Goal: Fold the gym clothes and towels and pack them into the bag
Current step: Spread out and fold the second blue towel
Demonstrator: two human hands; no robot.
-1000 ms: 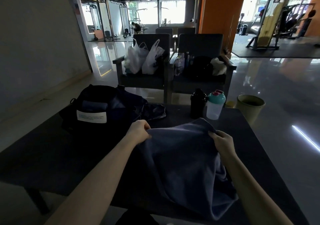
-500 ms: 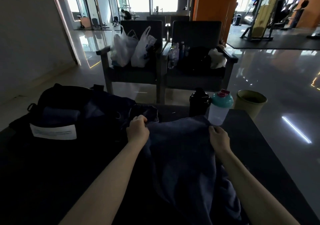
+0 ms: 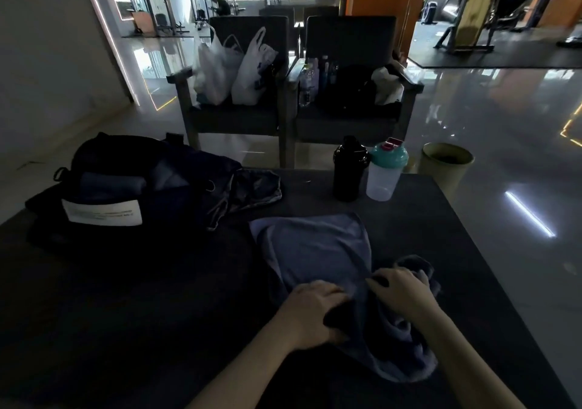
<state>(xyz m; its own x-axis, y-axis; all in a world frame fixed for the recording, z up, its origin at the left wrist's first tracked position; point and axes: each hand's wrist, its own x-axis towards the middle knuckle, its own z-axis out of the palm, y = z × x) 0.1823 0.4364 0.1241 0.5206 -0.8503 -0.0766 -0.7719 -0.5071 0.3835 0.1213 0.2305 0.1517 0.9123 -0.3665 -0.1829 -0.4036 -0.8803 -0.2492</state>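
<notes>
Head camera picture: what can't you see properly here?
1. Bag: head view, inside too dark to tell what is packed.
2. Label on the bag: print too small and blurred to read.
3. Towel: head view, near part hidden under left hand and right hand; pinching or pressing, unclear.

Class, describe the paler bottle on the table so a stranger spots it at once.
Start at the dark table; at its far edge, beyond the blue towel, two bottles stand side by side. It is the right-hand bottle: clear plastic with a teal lid, whereas its neighbour is all black.
</notes>
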